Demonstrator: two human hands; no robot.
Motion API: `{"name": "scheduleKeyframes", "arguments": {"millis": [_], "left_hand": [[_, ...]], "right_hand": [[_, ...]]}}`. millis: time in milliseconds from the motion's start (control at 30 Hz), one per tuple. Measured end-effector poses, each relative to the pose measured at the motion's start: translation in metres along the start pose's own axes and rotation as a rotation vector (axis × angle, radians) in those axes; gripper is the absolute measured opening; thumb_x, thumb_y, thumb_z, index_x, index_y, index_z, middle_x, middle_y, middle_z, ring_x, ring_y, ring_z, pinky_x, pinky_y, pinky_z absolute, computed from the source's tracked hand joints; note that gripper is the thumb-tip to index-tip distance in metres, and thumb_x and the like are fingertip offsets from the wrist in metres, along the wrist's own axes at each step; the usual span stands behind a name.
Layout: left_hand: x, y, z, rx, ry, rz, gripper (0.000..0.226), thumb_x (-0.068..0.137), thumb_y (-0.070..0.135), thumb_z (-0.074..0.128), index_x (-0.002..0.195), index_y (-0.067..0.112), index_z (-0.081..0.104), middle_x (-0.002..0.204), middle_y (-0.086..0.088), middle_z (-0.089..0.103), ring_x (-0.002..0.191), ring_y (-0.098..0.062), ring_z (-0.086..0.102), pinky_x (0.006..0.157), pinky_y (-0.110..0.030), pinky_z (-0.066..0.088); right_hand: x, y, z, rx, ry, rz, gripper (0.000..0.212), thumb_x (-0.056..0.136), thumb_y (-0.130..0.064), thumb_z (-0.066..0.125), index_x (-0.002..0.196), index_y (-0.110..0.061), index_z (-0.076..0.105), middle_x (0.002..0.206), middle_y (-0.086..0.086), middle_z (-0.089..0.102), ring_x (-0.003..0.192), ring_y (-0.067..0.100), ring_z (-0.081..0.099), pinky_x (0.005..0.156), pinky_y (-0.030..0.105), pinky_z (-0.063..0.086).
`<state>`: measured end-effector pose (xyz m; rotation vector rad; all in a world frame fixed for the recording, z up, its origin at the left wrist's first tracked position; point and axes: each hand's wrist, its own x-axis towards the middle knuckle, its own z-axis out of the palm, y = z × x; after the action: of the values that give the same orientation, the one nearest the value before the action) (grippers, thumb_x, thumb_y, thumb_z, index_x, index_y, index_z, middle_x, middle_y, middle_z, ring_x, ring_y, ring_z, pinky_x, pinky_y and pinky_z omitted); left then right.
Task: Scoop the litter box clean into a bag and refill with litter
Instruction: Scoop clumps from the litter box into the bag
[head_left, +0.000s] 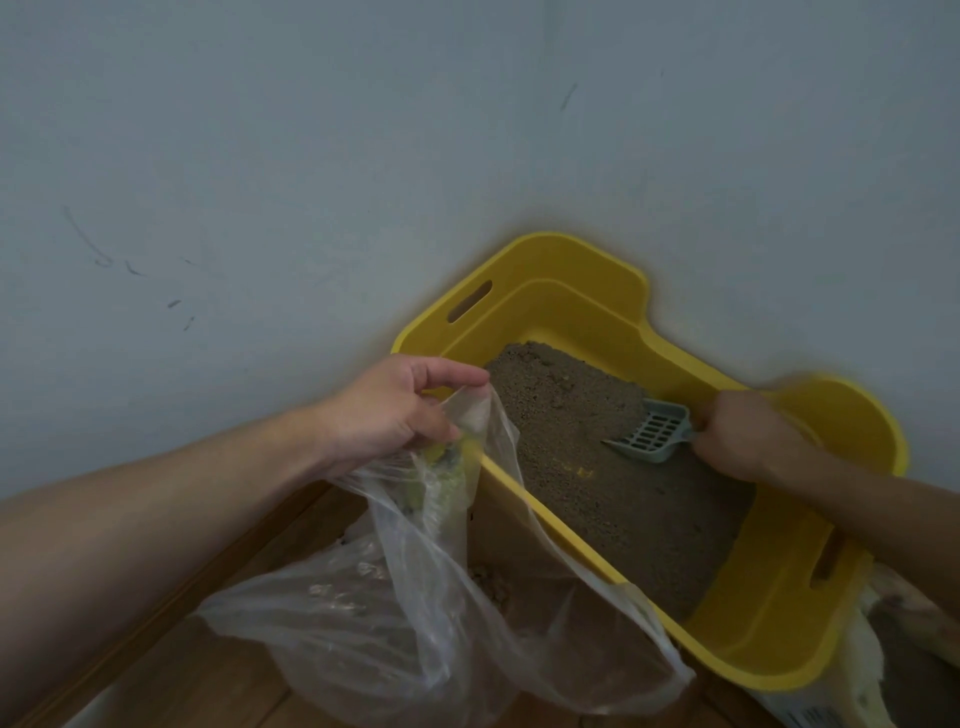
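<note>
Gripping slotted grey scoop (655, 432) w/ right hand (744, 436) in grainy litter (582, 441).

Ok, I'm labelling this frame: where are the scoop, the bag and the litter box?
scoop (655, 432): head view, on its slotted grey blade.
bag (395, 613): head view, on the clear plastic side.
litter box (550, 306): head view, on the yellow back wall.

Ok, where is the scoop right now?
In the head view, the grey slotted scoop is inside the yellow litter box, right of centre, its blade lying on the litter, held by the right hand.
</note>
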<state>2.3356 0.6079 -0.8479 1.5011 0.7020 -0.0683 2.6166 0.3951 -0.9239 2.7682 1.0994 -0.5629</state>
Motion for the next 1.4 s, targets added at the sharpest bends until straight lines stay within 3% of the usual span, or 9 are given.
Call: {"name": "scheduleKeyframes", "arguments": {"millis": [133, 300, 467, 567, 767, 933, 1033, 1233, 1400], "left_hand": [[0.004, -0.003, -0.005, -0.028, -0.003, -0.007, 0.058, 0.072, -0.018, 0.065, 0.116, 0.021, 0.07, 0.076, -0.015, 0.061, 0.067, -0.025, 0.058, 0.06, -0.025, 0.053], [0.005, -0.004, -0.009, -0.049, 0.014, -0.019, 0.055, 0.068, -0.011, 0.068, 0.108, 0.026, 0.074, 0.08, -0.016, 0.058, 0.072, -0.03, 0.051, 0.062, -0.028, 0.049], [0.004, -0.002, -0.01, -0.013, 0.028, -0.015, 0.057, 0.072, -0.016, 0.065, 0.114, 0.022, 0.069, 0.068, -0.01, 0.059, 0.061, -0.018, 0.056, 0.057, -0.022, 0.049], [0.004, -0.001, -0.01, 0.019, 0.014, -0.022, 0.057, 0.081, -0.023, 0.055, 0.124, 0.014, 0.062, 0.058, 0.007, 0.067, 0.052, -0.006, 0.062, 0.056, -0.018, 0.051], [0.006, 0.0, -0.014, 0.058, 0.021, -0.02, 0.057, 0.079, -0.021, 0.059, 0.123, 0.016, 0.063, 0.052, 0.009, 0.06, 0.047, -0.006, 0.056, 0.053, -0.02, 0.048], [0.013, -0.004, -0.019, 0.095, 0.034, -0.025, 0.056, 0.073, -0.011, 0.067, 0.117, 0.024, 0.067, 0.06, -0.01, 0.047, 0.055, -0.023, 0.044, 0.064, -0.031, 0.037], [0.014, -0.002, -0.018, 0.116, 0.012, -0.024, 0.056, 0.075, -0.011, 0.068, 0.117, 0.025, 0.064, 0.073, -0.019, 0.057, 0.069, -0.03, 0.05, 0.069, -0.037, 0.041], [0.019, 0.001, -0.017, 0.178, -0.013, -0.056, 0.059, 0.08, -0.017, 0.063, 0.122, 0.024, 0.06, 0.095, 0.001, 0.075, 0.071, -0.003, 0.071, 0.059, -0.016, 0.051], [0.023, -0.001, -0.019, 0.197, 0.014, -0.049, 0.056, 0.078, -0.013, 0.067, 0.116, 0.027, 0.064, 0.097, 0.01, 0.073, 0.09, -0.01, 0.073, 0.076, -0.028, 0.056]], "right_hand": [[0.013, -0.019, 0.002, 0.021, 0.026, -0.04, 0.025, 0.091, -0.022, 0.058, 0.075, -0.007, 0.07, 0.058, 0.005, 0.052, 0.051, 0.015, 0.046, 0.042, 0.026, 0.03], [0.025, -0.043, 0.003, 0.068, 0.039, -0.061, 0.024, 0.092, -0.025, 0.059, 0.09, -0.007, 0.075, 0.064, 0.003, 0.056, 0.057, 0.014, 0.051, 0.045, 0.025, 0.034], [0.033, -0.067, 0.002, 0.088, 0.059, -0.06, 0.021, 0.09, -0.022, 0.06, 0.082, -0.004, 0.069, 0.063, 0.003, 0.054, 0.057, 0.014, 0.051, 0.046, 0.026, 0.036], [0.042, -0.076, 0.005, 0.13, 0.059, -0.057, 0.019, 0.087, -0.019, 0.059, 0.079, -0.005, 0.069, 0.064, 0.005, 0.057, 0.057, 0.016, 0.053, 0.044, 0.025, 0.034], [0.052, -0.093, 0.007, 0.164, 0.071, -0.079, 0.019, 0.085, -0.018, 0.059, 0.074, -0.006, 0.067, 0.065, 0.008, 0.06, 0.06, 0.02, 0.058, 0.047, 0.027, 0.041], [0.057, -0.108, 0.002, 0.204, 0.066, -0.053, 0.028, 0.086, -0.014, 0.058, 0.06, -0.009, 0.051, 0.059, 0.006, 0.05, 0.054, 0.018, 0.049, 0.042, 0.026, 0.029], [0.059, -0.116, 0.0, 0.223, 0.076, -0.049, 0.031, 0.086, -0.013, 0.057, 0.057, -0.01, 0.047, 0.057, 0.006, 0.047, 0.051, 0.018, 0.045, 0.041, 0.026, 0.027], [0.068, -0.125, -0.002, 0.256, 0.1, 0.005, 0.029, 0.088, -0.012, 0.054, 0.059, -0.011, 0.047, 0.059, 0.005, 0.048, 0.05, 0.016, 0.043, 0.041, 0.025, 0.027], [0.077, -0.119, 0.001, 0.297, 0.12, 0.037, 0.027, 0.088, -0.013, 0.055, 0.061, -0.01, 0.051, 0.059, 0.005, 0.049, 0.051, 0.017, 0.045, 0.042, 0.025, 0.029]]}}
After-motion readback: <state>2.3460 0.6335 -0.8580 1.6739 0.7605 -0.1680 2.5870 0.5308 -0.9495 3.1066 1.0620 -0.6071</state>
